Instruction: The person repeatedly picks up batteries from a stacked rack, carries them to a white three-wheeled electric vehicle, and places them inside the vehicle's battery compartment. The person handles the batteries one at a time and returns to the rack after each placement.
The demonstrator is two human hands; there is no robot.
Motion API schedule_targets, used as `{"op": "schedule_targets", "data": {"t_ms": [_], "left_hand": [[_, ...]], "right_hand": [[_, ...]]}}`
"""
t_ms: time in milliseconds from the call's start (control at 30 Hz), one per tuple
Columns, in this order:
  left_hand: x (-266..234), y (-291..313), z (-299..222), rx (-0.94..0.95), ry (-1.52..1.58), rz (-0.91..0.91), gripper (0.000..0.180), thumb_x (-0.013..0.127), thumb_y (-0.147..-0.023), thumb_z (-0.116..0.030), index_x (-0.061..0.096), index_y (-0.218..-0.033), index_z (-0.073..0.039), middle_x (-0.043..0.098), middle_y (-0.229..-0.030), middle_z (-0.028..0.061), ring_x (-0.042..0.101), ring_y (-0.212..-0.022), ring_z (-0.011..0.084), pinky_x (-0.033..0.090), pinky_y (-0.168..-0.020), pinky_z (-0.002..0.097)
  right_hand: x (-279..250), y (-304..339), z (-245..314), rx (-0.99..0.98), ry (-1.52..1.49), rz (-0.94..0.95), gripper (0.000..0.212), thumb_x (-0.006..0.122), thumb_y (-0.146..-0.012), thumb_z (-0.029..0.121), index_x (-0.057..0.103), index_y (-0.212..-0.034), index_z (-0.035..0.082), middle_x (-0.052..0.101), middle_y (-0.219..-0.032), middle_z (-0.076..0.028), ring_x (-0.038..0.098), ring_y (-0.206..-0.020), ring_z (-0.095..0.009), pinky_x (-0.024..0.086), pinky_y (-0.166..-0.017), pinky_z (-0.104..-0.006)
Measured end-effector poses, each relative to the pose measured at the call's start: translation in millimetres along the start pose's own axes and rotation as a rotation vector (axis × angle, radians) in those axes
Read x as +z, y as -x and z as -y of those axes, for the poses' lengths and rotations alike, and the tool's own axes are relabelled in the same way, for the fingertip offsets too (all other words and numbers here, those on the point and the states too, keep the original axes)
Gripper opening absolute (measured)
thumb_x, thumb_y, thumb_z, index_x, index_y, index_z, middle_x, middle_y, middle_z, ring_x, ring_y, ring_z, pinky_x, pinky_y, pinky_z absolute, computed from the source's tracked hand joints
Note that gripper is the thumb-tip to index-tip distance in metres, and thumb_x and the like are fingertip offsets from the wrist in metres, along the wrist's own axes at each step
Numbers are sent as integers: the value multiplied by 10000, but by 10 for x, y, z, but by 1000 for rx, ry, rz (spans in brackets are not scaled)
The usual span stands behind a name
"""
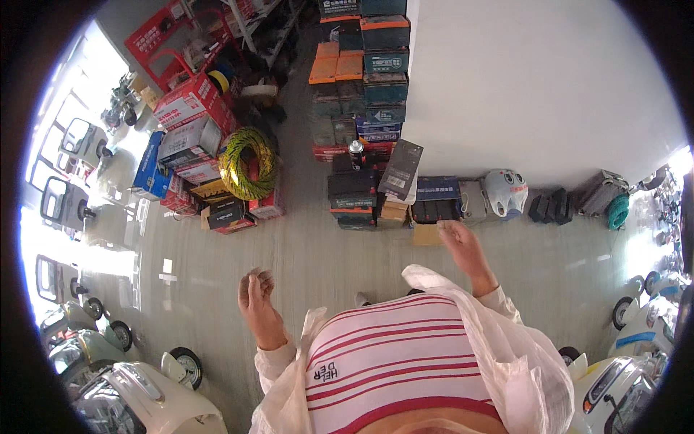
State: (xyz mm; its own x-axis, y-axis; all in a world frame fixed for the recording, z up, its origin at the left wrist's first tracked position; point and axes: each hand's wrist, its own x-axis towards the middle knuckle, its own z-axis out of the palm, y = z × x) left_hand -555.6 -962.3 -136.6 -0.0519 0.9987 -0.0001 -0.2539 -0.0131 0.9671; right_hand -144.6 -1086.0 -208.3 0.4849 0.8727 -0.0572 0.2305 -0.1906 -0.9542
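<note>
My left hand (260,307) is raised over the floor with its fingers loosely apart and nothing in them; the fingertips are a little blurred. Farther forward, my right hand (463,249) reaches out with fingers extended and holds nothing that I can see. It is nearest to an open cardboard box (426,235) by the wall, without clearly touching it. Left of that box stand stacked batteries (352,189), with a spray can (356,153) on top and a dark grey carton (402,168) leaning beside it.
Red, grey and blue boxes (189,137) are piled at the left, with a coiled yellow-green tire (248,163) on them. A white vehicle shell (504,192) and a green coil (618,211) lie along the wall (542,87). Scooters (144,394) line both sides.
</note>
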Motion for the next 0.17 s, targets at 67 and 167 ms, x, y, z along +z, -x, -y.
{"op": "schedule_targets", "data": {"t_ms": [67,167], "left_hand": [[-174,-48,-60,11,42,-20,248,556,-998,-236,639,-1084,-19,675,-944,75,629,-860,156,490,-796,278],[-290,-72,-191,27,67,-40,241,569,-988,-227,635,-1056,-5,668,-921,76,610,-830,148,473,-776,278]], "right_hand": [[206,-15,60,-16,-29,53,324,603,-974,239,613,-1172,-17,683,-1069,-87,639,-962,-152,507,-822,-300],[516,-40,-12,-6,-76,147,361,612,-971,248,593,-1230,-2,672,-1110,-95,639,-978,-166,509,-845,-307]]}}
